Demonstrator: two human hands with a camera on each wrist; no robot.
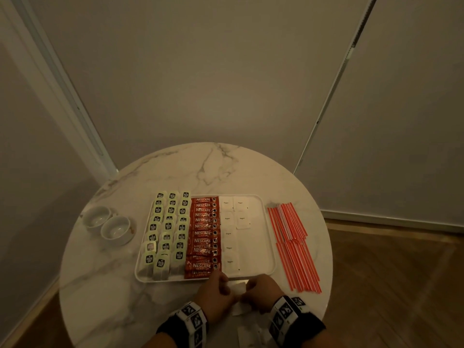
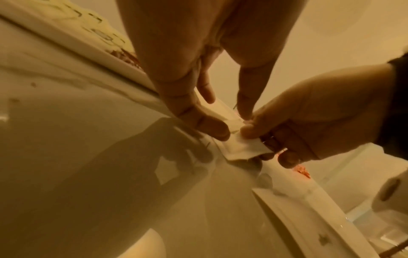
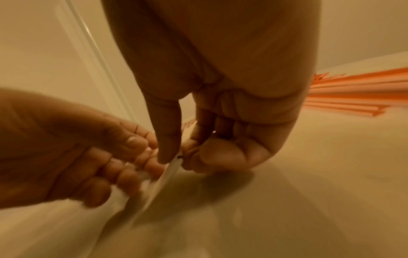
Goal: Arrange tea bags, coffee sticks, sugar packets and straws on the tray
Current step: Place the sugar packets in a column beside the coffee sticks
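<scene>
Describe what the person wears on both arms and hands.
Both hands, left hand and right hand, are bare, without gloves. Each wrist carries a black band fitted with white blocks printed with black square-pattern markers. No sleeves show.

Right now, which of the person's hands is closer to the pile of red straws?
The right hand. It sits at the tray's near edge, just inward of the straws; the left hand is beyond it, farther away.
</scene>
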